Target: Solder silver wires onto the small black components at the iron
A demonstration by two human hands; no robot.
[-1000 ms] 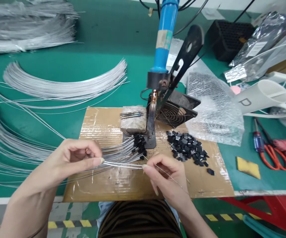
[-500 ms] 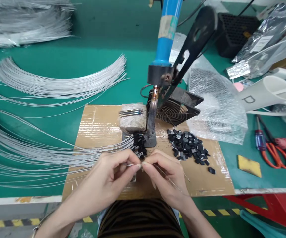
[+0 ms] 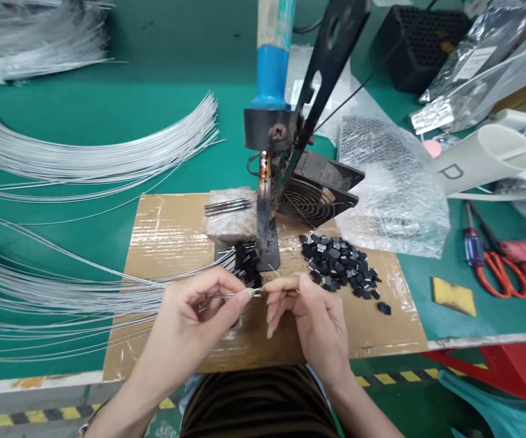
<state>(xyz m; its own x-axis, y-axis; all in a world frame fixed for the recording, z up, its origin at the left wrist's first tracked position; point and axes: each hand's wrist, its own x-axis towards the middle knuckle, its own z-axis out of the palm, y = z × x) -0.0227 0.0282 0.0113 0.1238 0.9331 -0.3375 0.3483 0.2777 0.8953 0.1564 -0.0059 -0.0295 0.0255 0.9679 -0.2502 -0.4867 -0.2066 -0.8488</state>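
Observation:
My left hand (image 3: 199, 316) pinches the end of a thin silver wire (image 3: 107, 298) over the taped cardboard mat (image 3: 166, 237). My right hand (image 3: 308, 316) meets it fingertip to fingertip, pinching the wire's tip and a fine needle-like piece; what else it holds is too small to make out. Just beyond the fingers lie wire ends with black caps (image 3: 247, 264) fitted. A pile of small black square parts (image 3: 340, 261) sits to the right. The blue-handled soldering iron (image 3: 267, 85) stands upright in its stand behind.
Bundles of silver wire (image 3: 84, 155) curve across the green table at left. A small fan (image 3: 317, 204), bubble wrap (image 3: 390, 188), a white tube (image 3: 486, 161), red scissors (image 3: 500, 274), a screwdriver (image 3: 472, 243) and a yellow sponge (image 3: 454, 296) lie at right.
My left hand slid right along the wire until its fingertips met my right hand's. Both hands have shifted slightly toward the capped wire ends.

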